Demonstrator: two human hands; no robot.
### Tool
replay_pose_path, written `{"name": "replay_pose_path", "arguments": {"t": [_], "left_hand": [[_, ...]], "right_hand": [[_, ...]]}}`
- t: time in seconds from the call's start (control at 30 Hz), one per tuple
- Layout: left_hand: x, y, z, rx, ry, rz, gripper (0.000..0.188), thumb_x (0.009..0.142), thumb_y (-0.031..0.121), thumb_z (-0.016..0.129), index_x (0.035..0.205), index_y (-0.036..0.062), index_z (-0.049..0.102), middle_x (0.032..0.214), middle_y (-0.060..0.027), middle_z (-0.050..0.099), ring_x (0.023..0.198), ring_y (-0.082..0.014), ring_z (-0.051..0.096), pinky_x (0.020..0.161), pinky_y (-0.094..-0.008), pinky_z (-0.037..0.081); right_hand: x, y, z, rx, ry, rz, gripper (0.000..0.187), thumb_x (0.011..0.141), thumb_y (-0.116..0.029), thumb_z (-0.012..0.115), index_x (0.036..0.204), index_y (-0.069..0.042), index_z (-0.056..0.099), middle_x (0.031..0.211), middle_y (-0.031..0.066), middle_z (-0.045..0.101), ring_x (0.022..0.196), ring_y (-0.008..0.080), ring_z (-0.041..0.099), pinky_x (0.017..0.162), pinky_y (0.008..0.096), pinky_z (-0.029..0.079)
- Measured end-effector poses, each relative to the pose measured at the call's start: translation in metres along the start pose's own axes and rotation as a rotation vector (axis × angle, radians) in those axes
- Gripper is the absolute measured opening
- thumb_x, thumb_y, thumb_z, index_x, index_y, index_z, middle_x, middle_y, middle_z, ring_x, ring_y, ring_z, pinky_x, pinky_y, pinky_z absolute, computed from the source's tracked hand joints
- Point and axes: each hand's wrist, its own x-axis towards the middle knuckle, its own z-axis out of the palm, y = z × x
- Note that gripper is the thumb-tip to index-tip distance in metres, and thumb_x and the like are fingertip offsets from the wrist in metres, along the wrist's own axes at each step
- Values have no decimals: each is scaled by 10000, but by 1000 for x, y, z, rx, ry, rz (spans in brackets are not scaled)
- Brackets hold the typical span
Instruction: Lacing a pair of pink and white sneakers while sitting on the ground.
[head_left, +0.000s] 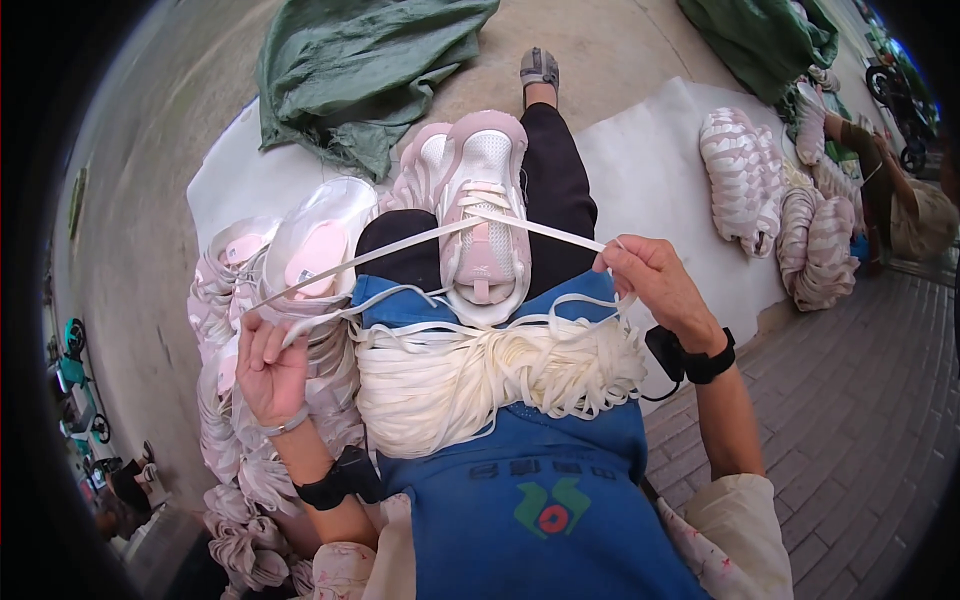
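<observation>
A pink and white sneaker (482,215) rests between my knees, its toe pointing away from me. A cream shoelace (560,235) passes through its lower eyelets and crosses over the tongue. My left hand (272,370) is closed on one end of the lace, out to the left. On the right, my right hand (655,280) pinches the other end between thumb and fingertips. Both lace ends stretch nearly straight from the shoe. Across my blue apron (530,490) lies a thick bundle of cream laces (480,375), just below the shoe's heel.
Stacked pink and white sneakers (320,255) stand at my left, and more stacks (745,180) sit at the right on a white sheet (640,150). A green sack (360,70) lies ahead. Another person (910,200) sits at the far right.
</observation>
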Motion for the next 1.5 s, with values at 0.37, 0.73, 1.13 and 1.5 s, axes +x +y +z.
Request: {"name": "replay_pose_path", "arguments": {"t": [0.37,0.73,1.13,1.5], "left_hand": [[-48,168,-67,106,215,410,145,938,107,551,1064,50,596,1093,-102,595,1085,-288,522,1084,-531,292],[-18,151,6,413,-268,285,208,977,89,480,1117,-59,521,1111,-137,544,852,-145,507,841,-302,441],[96,-110,74,2036,-478,-90,242,956,185,519,1051,-6,634,799,-38,641,576,-67,543,552,-216,436],[120,-118,58,2078,-381,291,176,894,163,570,915,-5,620,750,-175,618,670,-323,571,651,-342,469]], "right_hand": [[24,63,-31,-424,270,-3,297,935,-247,483,871,-12,653,565,64,504,549,172,511,540,320,420],[13,-35,25,-283,253,-301,200,973,-167,495,980,9,590,768,135,611,630,257,535,645,326,461],[47,-33,69,-418,-10,-422,100,900,-59,531,970,0,572,802,219,592,769,390,598,682,431,471],[59,-17,57,-445,151,-502,78,840,-60,608,887,2,607,811,168,600,765,340,594,698,403,476]]}}
